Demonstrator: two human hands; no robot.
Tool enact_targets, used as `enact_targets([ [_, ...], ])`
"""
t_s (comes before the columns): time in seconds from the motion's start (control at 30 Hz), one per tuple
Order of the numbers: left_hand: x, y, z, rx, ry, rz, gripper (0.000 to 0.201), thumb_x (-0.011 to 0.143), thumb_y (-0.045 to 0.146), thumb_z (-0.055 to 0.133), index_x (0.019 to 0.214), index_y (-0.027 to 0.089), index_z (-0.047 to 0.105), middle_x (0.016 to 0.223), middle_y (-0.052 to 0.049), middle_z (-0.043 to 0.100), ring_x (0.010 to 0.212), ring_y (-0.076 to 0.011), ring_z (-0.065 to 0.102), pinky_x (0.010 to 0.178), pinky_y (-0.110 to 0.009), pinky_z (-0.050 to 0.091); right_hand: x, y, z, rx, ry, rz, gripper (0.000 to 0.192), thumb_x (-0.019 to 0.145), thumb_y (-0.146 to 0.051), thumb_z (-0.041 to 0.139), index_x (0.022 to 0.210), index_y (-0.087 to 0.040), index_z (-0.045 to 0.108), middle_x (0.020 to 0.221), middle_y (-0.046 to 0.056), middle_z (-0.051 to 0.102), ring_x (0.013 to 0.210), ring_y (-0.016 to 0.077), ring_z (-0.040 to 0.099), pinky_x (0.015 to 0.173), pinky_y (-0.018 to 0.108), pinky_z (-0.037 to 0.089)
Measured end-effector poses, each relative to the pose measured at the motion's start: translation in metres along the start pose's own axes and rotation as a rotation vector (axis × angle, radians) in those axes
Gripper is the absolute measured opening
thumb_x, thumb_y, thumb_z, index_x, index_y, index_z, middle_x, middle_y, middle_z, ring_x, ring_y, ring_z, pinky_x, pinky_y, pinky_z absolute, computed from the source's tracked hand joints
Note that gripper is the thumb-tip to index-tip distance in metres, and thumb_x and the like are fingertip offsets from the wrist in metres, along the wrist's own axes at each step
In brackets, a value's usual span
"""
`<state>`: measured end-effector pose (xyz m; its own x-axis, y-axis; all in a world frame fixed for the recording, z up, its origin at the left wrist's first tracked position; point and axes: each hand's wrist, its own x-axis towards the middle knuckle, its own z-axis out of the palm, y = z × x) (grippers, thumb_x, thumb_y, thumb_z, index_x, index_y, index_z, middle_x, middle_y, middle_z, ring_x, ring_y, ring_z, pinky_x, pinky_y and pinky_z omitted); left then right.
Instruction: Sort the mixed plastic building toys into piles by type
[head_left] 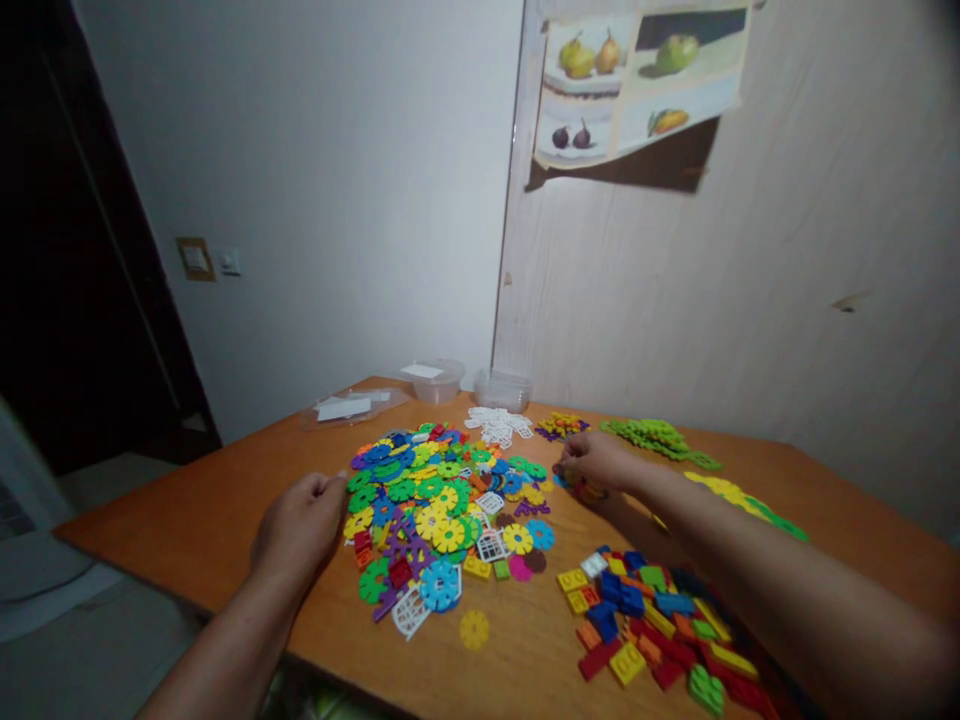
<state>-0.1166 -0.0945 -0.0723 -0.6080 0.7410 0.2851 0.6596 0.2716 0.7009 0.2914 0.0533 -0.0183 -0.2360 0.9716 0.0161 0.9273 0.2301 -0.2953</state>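
Your left hand (300, 525) rests on the orange-brown wooden surface (225, 510), fingers loosely curled, nothing visibly in it, touching the left side of the big mixed pile of flat plastic snowflake-shaped discs in green, yellow, blue and purple (439, 505). Your right hand (596, 462) reaches over toward the far edge, fingertips pinched together on small multicolour plastic pieces (581, 488) at the right side of that pile; what exactly is gripped is too small to tell. Near the front edge, under your right forearm, lies a heap of small rectangular plastic building bricks in red, blue, yellow and green (652, 620). One single yellow disc (474, 629) sits alone near the front edge, just apart from the big pile. Toward the far edge: a small cluster of white plastic lattice pieces (499, 425), a small purple-and-yellow cluster (561, 426) beside it, and a row of green plastic pieces (660, 440) running toward the right edge. At the far corner stand two clear plastic containers (502, 390), with a clear plastic bag holding white paper (352, 407) to their left. A fruit poster (637, 85) hangs on the wall behind.
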Motion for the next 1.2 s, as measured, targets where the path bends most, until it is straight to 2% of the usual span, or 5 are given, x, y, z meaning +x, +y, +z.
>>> enact_targets([
  [0.17, 0.0, 0.001, -0.001, 0.001, -0.01, -0.024, 0.044, 0.089, 0.06, 0.047, 0.069, 0.022, 0.058, 0.06, 0.0, 0.061, 0.061, -0.0197, 0.057, 0.053, -0.03, 0.029, 0.005, -0.016, 0.016, -0.027, -0.074, -0.052, 0.01, 0.08, -0.024, 0.072, 0.088, -0.021, 0.077, 0.087, 0.002, 0.076, 0.078, 0.0135, 0.065, 0.064, 0.019, 0.041],
  [0.43, 0.0, 0.0, 0.0, -0.002, -0.001, -0.013, 0.045, 0.089, 0.061, 0.047, 0.069, 0.023, 0.056, 0.06, 0.0, 0.06, 0.06, -0.0194, 0.056, 0.053, -0.03, 0.028, 0.011, -0.031, 0.02, -0.142, -0.085, -0.05, 0.033, 0.08, -0.049, 0.073, 0.096, -0.021, 0.082, 0.1, 0.009, 0.078, 0.087, 0.0208, 0.068, 0.07, 0.025, 0.044],
  [0.7, 0.0, -0.001, 0.001, -0.006, -0.014, -0.021, 0.046, 0.09, 0.062, 0.047, 0.07, 0.023, 0.058, 0.062, 0.0, 0.061, 0.062, -0.0196, 0.057, 0.054, -0.03, 0.03, 0.015, -0.033, 0.009, -0.082, 0.001, -0.051, 0.022, 0.086, -0.034, 0.065, 0.083, -0.016, 0.078, 0.089, 0.009, 0.075, 0.079, 0.0169, 0.063, 0.065, 0.023, 0.039],
  [1.0, 0.002, 0.001, -0.004, 0.02, -0.038, -0.026, 0.047, 0.09, 0.064, 0.046, 0.072, 0.023, 0.059, 0.063, -0.001, 0.062, 0.063, -0.0213, 0.059, 0.054, -0.031, 0.031, -0.018, 0.06, -0.058, 0.22, 0.207, 0.222, 0.02, 0.085, -0.031, 0.057, 0.069, -0.018, 0.056, 0.059, -0.003, 0.05, 0.054, 0.0093, 0.044, 0.051, 0.022, 0.032],
  [1.2, 0.003, 0.003, -0.006, 0.058, -0.068, -0.039, 0.048, 0.089, 0.066, 0.046, 0.073, 0.023, 0.061, 0.066, -0.002, 0.065, 0.066, -0.0227, 0.059, 0.055, -0.031, 0.032, -0.059, 0.128, -0.068, 0.271, 0.225, 0.406, 0.029, 0.078, -0.038, 0.065, 0.061, -0.019, 0.052, 0.054, -0.001, 0.05, 0.048, 0.0097, 0.04, 0.047, 0.024, 0.029],
])
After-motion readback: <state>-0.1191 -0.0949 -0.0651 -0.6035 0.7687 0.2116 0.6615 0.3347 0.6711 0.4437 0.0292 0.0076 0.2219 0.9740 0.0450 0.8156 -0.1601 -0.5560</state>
